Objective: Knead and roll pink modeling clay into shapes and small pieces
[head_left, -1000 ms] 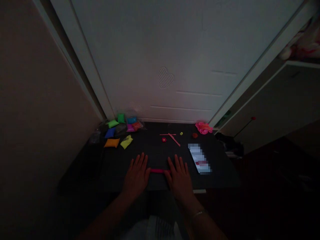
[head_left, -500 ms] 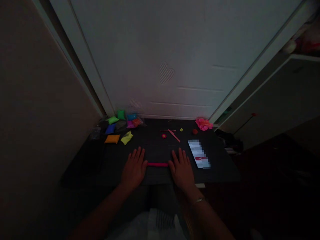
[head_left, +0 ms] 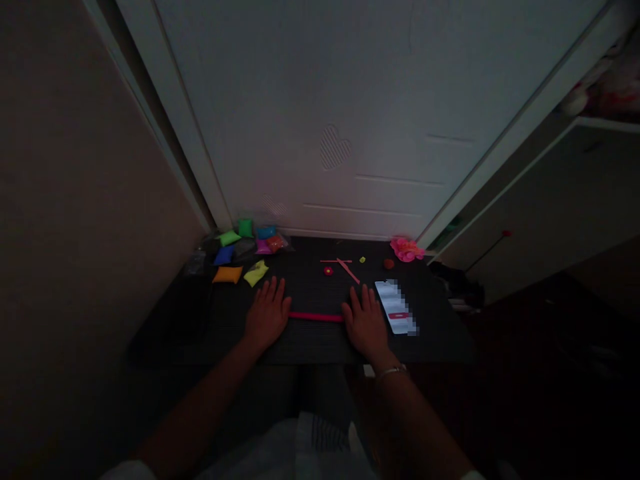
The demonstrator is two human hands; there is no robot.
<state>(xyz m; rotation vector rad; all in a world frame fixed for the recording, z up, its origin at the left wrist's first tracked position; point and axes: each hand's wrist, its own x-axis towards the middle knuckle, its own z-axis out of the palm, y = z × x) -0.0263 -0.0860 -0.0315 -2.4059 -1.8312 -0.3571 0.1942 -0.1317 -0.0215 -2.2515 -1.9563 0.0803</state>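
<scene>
A thin pink-red roll of what looks like modelling clay [head_left: 316, 317] lies crosswise on the dark table. Over its left end rests my left hand [head_left: 267, 315], palm down with the fingers stretched out. My right hand [head_left: 365, 323] lies flat over the other end in the same way. Both ends of the roll are hidden under the hands. Beyond it are a small red flower-like piece with a pale centre [head_left: 328, 271], a pink flat tool [head_left: 349, 271] and a thin pink stick [head_left: 335, 261]. A lit phone [head_left: 395, 307] lies just right of my right hand.
Several coloured clay packets, among them an orange one [head_left: 227, 275] and a yellow one [head_left: 257, 273], lie at the back left. A pink ruffled piece [head_left: 407, 249], a reddish-brown ball [head_left: 389, 264] and a tiny yellow-green bit [head_left: 363, 259] lie at the back right. A white panel [head_left: 300, 133] rises behind the table.
Both hands have slid forward, away from my body, and slightly farther apart. The roll has moved forward with them, and a longer stretch of it shows between the hands.
</scene>
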